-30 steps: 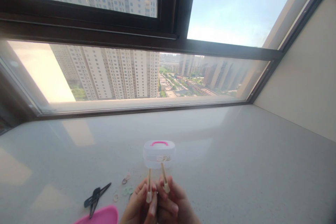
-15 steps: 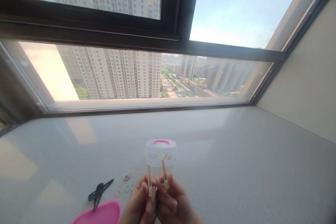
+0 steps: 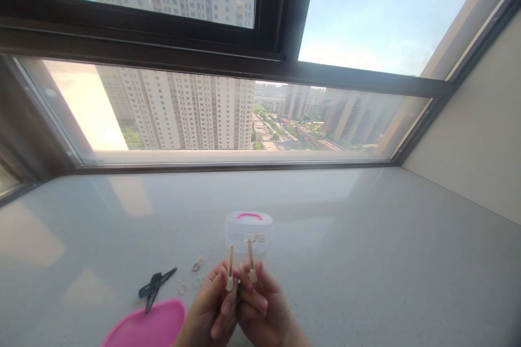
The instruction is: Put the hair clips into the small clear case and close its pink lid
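My left hand (image 3: 215,298) pinches a cream hair clip (image 3: 230,271) between thumb and fingers, its narrow end pointing up. A matching cream clip (image 3: 251,265) stands nearly upright in my right hand (image 3: 260,303), whose fingers are curled and touch the left ones. Just beyond the clips stands a translucent white box (image 3: 236,230) with a pink handle (image 3: 249,215) on its lid; small pale things show through its front. Left of my hands lie several small hair ties (image 3: 196,267), some partly hidden by my left hand.
Two black snap hair clips (image 3: 156,284) lie crossed, one resting on the rim of a pink tray (image 3: 148,328) at the lower left. All stand on a pale speckled sill (image 3: 358,260) below a dark-framed window (image 3: 228,168). A white wall (image 3: 480,135) borders the right side.
My hands have come up slightly in the view, and the right clip has shifted left, nearer the left one. The whole view has tilted a little. Both clips stay held.
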{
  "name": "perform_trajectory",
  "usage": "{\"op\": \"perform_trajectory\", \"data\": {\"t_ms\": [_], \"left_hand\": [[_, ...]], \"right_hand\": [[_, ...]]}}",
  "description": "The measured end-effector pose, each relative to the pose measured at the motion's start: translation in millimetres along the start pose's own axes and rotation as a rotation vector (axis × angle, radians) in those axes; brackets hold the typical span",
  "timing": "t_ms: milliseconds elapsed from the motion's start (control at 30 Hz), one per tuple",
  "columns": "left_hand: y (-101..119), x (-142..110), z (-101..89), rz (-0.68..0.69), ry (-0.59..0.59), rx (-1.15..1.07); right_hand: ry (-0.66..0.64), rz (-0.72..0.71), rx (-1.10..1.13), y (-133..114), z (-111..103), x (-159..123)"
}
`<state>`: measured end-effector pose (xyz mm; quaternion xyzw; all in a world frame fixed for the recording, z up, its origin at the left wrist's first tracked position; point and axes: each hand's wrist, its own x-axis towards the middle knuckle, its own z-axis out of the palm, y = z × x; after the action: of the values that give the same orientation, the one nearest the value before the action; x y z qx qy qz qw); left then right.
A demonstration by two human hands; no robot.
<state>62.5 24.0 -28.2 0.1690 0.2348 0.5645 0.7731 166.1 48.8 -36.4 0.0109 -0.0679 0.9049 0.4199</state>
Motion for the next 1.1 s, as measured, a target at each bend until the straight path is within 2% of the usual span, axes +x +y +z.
{"op": "perform_trajectory", "data": {"t_ms": [200, 433, 600, 833, 1100], "left_hand": [[1.3, 1.7, -3.6, -0.018, -0.086, -0.050], [-3.1, 10.0, -19.3, -0.075, -0.195, -0.076], [-3.5, 10.9, -18.4, -0.094, -0.179, -0.091], [-0.4, 9.1, -8.4, -0.060, -0.104, -0.040], [-0.1, 10.6, -2.3, -0.025, -0.081, -0.011]], "right_hand": [[0.013, 0.014, -0.026, -0.5, 0.0, 0.6], [0.020, 0.053, -0.108, -4.2, -3.6, 3.2], [0.035, 0.033, -0.166, -4.7, -5.2, 3.2], [0.074, 0.032, -0.157, -4.4, -3.2, 3.3], [0.115, -0.021, -0.193, -5.0, -3.3, 4.2]]}}
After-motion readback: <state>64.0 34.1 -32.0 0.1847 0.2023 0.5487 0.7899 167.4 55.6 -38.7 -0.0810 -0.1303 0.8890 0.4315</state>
